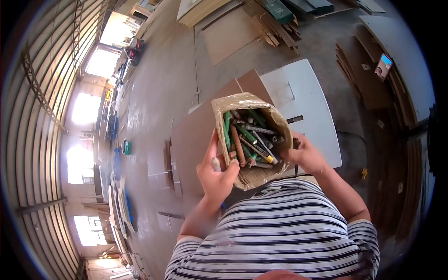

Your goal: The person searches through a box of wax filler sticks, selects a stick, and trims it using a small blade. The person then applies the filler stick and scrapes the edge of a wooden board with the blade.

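A tape-covered cardboard box [254, 179] is held in front of my body, its open top facing me. Inside lie several jumbled stick-shaped pieces: green sticks [227, 128], brown sticks [238, 144] and dark or grey ones with pale ends, one tipped yellow [269, 159]. My left hand [215, 175] is closed on the box's left side, thumb at the near left rim. Something whitish shows at one of its fingers; whether a wrap or an object, I cannot tell. My right hand [307, 155] grips the right wall, fingertips partly hidden by the box.
Under the box are a brown board [191, 140] and a white panel [303, 98] with a slim handle. Stacked boards [205, 11] and wooden strips [270, 28] lie ahead. On the right, a phone [383, 67] with a lit screen rests by leaning panels [392, 37].
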Available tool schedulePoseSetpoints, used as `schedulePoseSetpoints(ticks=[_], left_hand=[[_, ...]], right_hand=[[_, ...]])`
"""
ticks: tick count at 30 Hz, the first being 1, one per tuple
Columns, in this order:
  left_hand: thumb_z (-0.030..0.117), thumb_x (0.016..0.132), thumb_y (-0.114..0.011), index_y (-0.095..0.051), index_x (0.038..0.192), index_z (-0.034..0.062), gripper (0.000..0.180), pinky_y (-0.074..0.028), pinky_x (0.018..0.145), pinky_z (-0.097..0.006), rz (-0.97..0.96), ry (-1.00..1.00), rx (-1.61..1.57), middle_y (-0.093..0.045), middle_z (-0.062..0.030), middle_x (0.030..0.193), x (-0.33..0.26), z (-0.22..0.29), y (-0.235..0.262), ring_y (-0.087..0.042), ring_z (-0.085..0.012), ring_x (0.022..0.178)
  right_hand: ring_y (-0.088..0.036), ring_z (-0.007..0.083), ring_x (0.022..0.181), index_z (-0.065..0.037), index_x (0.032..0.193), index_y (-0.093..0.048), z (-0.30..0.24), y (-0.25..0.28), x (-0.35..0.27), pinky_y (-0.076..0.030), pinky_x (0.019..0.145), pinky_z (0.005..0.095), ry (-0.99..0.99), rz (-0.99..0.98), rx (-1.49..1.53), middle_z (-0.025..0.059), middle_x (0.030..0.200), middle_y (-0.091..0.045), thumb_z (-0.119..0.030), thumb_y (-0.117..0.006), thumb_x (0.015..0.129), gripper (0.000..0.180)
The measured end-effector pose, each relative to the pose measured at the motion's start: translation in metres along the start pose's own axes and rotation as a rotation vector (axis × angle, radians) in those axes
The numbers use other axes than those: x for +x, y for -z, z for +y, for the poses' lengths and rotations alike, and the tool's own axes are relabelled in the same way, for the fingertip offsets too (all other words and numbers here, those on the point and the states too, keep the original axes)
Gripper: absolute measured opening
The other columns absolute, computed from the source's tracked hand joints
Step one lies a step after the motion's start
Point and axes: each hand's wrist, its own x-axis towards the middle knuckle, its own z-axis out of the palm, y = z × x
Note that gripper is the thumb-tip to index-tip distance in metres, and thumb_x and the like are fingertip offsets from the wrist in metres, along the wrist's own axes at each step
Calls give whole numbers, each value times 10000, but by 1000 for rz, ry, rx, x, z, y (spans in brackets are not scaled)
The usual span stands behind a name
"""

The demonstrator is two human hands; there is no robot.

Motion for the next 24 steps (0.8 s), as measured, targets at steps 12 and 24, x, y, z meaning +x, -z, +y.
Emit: schedulePoseSetpoints(ticks=[12, 24], left_hand=[[-81, 789, -592, -383, 1476, -102, 718, -485, 946, -275, -50, -18, -15, -602, -139, 1330, 7, 7, -4, -609, -143, 1108], [-58, 836, -598, -387, 1481, -89, 679, -525, 795, -254, -14, -17, -47, -648, -138, 1238, 0, 9, -10, -623, -106, 933]], right_hand=[[-561, 123, 1134, 23, 1375, -539, 0, 3, -8, -419, 1031, 287, 54, 30, -11, 45, 1250, -636, -92, -732, 809, 609], [-572, 100, 1006, 7, 1323, -569, -9, 0, -15, -476, 852, 242, 63, 68, -73, 20, 1161, -647, -243, -807, 760, 660]])
